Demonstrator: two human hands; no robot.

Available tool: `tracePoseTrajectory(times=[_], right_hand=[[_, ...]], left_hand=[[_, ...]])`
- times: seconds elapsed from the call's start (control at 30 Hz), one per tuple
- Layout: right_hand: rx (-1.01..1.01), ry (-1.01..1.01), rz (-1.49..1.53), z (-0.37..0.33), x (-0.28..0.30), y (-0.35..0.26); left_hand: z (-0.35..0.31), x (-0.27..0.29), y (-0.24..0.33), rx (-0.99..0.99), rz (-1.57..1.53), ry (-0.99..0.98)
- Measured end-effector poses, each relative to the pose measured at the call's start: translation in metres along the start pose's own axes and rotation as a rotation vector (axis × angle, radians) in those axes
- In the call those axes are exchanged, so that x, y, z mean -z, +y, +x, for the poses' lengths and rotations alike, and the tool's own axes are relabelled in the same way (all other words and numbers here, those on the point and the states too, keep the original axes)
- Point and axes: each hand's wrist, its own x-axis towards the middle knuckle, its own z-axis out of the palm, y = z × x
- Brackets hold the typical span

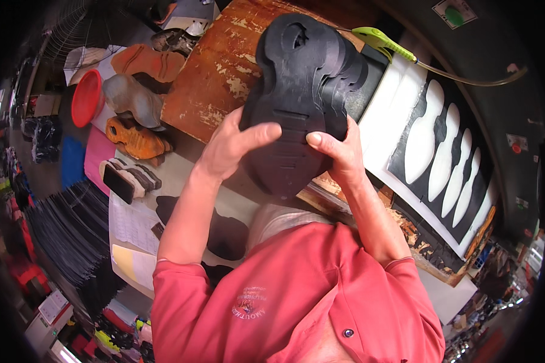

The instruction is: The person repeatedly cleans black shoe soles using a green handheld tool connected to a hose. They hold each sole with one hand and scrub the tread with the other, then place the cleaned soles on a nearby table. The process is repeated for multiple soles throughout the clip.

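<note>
Between my two hands is a thick stack of black cut-out pieces [297,130], foam- or rubber-like, with a waisted outline. The top piece has a hole near its far end and short slots across its middle. Its layers fan out unevenly on the right side. My left hand [227,145] grips the left edge, thumb lying over the top. On the opposite edge my right hand [340,150] is closed the same way, its thumb pressed on the top piece. The fingers under the stack are mostly hidden.
A worn brown board [209,66] lies behind the stack. Right of it are a yellow-green air gun [381,42] with a hose and a black sheet [427,151] bearing white shapes. Leftward stand a red bowl [87,98], an orange-brown shaped block [136,139], a phone [118,184] and papers [133,227].
</note>
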Motion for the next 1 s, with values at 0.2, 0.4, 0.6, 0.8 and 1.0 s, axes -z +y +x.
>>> tracePoseTrajectory(times=[0.2,0.4,0.6,0.8,1.0], right_hand=[[0.229,-0.138,0.045,0.004,-0.021,-0.016],[-0.187,-0.301,-0.867,-0.017,0.001,-0.037],[0.718,-0.279,-1.363,-0.029,0.008,-0.063],[0.686,-0.474,-1.777,0.081,-0.014,-0.071],[0.807,-0.549,-1.669,0.085,0.001,-0.078]], left_hand=[[-0.034,-0.024,0.061,-0.378,0.547,0.055],[-0.014,-0.003,0.058,-0.469,1.189,0.16],[0.02,0.022,-0.003,-0.558,1.469,0.293],[0.012,0.015,0.005,-0.625,1.467,0.202],[-0.021,0.026,0.021,-0.728,1.56,0.266]])
